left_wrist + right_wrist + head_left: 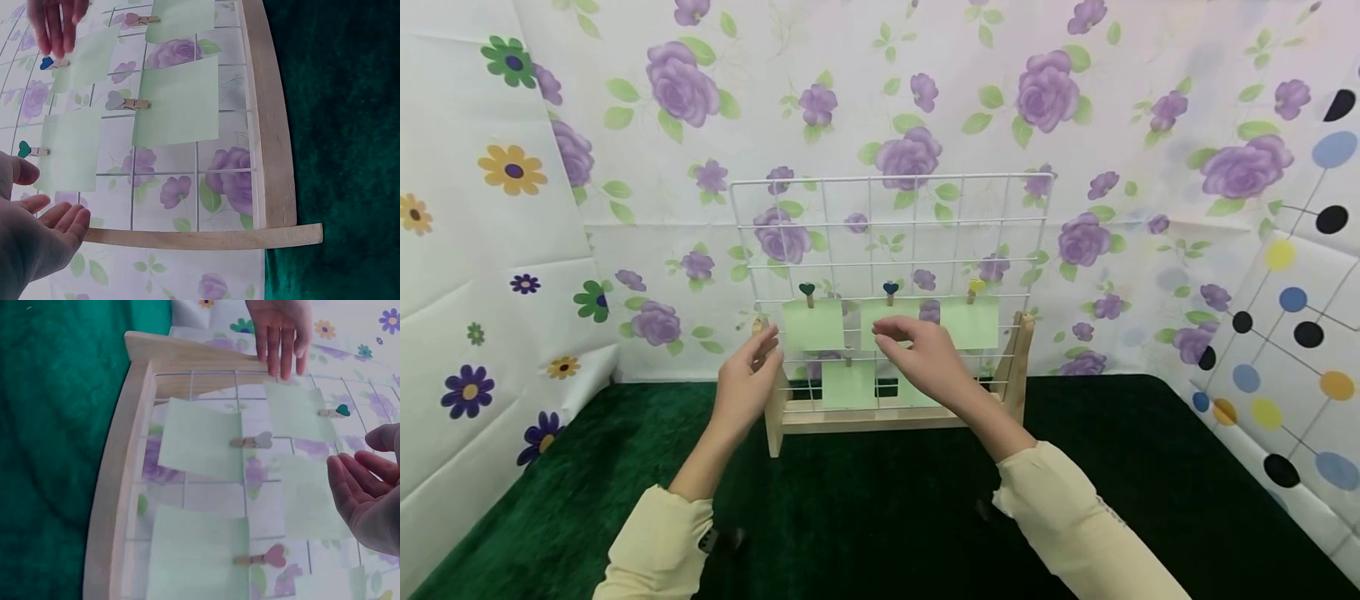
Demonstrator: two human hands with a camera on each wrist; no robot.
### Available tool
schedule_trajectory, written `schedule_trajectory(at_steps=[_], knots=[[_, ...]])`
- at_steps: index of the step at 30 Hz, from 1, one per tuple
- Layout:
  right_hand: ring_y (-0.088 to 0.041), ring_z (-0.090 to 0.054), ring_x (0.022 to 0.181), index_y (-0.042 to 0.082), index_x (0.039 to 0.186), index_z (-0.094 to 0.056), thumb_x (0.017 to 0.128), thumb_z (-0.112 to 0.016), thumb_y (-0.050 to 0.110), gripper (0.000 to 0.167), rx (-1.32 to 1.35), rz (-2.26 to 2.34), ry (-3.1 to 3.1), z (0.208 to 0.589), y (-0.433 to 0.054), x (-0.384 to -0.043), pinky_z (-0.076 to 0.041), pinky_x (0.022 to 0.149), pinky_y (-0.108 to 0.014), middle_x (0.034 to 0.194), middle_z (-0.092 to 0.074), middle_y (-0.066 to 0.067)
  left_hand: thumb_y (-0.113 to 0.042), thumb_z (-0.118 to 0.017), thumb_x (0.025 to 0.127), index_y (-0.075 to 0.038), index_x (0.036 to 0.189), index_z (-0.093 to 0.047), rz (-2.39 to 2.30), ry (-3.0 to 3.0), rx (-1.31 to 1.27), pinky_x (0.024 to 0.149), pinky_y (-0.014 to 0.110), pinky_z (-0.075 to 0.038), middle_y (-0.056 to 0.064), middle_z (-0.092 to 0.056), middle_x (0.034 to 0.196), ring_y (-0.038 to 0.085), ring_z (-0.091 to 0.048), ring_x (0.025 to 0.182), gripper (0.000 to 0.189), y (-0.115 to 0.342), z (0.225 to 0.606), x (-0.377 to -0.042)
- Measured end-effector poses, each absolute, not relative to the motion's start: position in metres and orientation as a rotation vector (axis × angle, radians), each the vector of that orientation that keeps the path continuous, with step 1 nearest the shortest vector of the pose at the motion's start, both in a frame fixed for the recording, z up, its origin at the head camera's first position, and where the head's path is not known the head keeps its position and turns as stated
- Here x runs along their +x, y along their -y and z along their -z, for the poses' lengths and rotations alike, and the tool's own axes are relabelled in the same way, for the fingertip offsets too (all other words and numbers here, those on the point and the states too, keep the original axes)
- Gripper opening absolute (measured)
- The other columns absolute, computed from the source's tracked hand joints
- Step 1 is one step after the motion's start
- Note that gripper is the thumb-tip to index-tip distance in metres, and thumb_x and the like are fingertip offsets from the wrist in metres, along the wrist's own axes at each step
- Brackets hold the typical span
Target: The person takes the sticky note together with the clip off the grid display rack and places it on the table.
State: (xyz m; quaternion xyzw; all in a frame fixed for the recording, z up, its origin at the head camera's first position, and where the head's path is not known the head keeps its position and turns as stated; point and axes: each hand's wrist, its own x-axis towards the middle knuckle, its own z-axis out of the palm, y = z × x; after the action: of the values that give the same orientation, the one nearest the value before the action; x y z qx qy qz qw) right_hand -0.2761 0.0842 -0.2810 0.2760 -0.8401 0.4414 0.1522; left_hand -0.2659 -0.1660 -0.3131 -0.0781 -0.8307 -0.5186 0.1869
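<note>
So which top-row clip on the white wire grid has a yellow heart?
The rightmost wooden clip, fixed to a pale green paper sheet; its yellow heart sets it apart, since the left clip carries a green one and the middle clip blue.

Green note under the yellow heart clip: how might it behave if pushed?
The note probably bends easily, looking like a thin sheet. One clip grips its top edge, so its bottom may swing; the wire grid behind should limit that.
</note>
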Motion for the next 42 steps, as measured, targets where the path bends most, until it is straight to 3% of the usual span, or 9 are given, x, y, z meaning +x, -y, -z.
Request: schedule_trajectory(at_steps=[7, 15, 24, 33, 42], knots=[[-0.018, -0.062, 0.107, 0.007, 0.122, -0.065, 0.099, -0.056, 0.020, 0.028, 0.775, -1.245, 2.450, 0.263, -0.064, -0.281, -0.051, 0.086, -0.035, 0.116, -0.067, -0.003, -0.016, -0.047, 0.102, -0.001, 0.142, -0.042, 1.506, 2.305, -0.187, 0.108, 0.042, -0.033, 0.015, -0.045, 0.144, 0.027, -0.043, 0.132, 0.043, 0.160, 0.310, -0.272], [-0.017, -0.060, 0.112, 0.006, 0.126, -0.063, 0.099, -0.056, 0.019, 0.031, 0.822, -1.201, 2.445, 0.246, -0.039, -0.287, -0.048, 0.091, -0.033, 0.121, -0.066, -0.004, -0.018, -0.044, 0.103, -0.004, 0.149, -0.033, 1.544, 2.288, -0.091, 0.105, 0.039, -0.036, 0.010, -0.044, 0.146, 0.024, -0.045, 0.131, 0.049, 0.159, 0.309, -0.273], [-0.016, -0.062, 0.109, 0.006, 0.125, -0.063, 0.099, -0.055, 0.017, 0.030, 0.799, -1.208, 2.422, 0.238, -0.027, -0.295, -0.049, 0.089, -0.028, 0.120, -0.066, -0.005, -0.018, -0.044, 0.104, -0.002, 0.146, -0.039, 1.613, 2.255, -0.118, 0.103, 0.035, -0.039, 0.011, -0.048, 0.143, 0.024, -0.050, 0.126, 0.045, 0.160, 0.305, -0.274], [-0.019, -0.060, 0.113, 0.006, 0.132, -0.059, 0.099, -0.053, 0.016, 0.035, 0.756, -1.189, 2.500, 0.229, -0.015, -0.303, -0.048, 0.090, -0.028, 0.127, -0.062, -0.006, -0.018, -0.045, 0.103, -0.002, 0.146, -0.038, 1.582, 2.312, -0.108, 0.101, 0.039, -0.041, 0.014, -0.046, 0.143, 0.028, -0.047, 0.128, 0.047, 0.156, 0.298, -0.272], [-0.020, -0.055, 0.120, 0.005, 0.136, -0.054, 0.099, -0.050, 0.011, 0.038, 0.730, -1.058, 2.606, 0.219, 0.001, -0.312, -0.046, 0.094, -0.028, 0.131, -0.059, -0.009, -0.015, -0.045, 0.101, -0.002, 0.144, -0.043, 1.653, 2.281, -0.034, 0.095, 0.041, -0.044, 0.018, -0.052, 0.132, 0.029, -0.049, 0.119, 0.044, 0.154, 0.293, -0.279]])
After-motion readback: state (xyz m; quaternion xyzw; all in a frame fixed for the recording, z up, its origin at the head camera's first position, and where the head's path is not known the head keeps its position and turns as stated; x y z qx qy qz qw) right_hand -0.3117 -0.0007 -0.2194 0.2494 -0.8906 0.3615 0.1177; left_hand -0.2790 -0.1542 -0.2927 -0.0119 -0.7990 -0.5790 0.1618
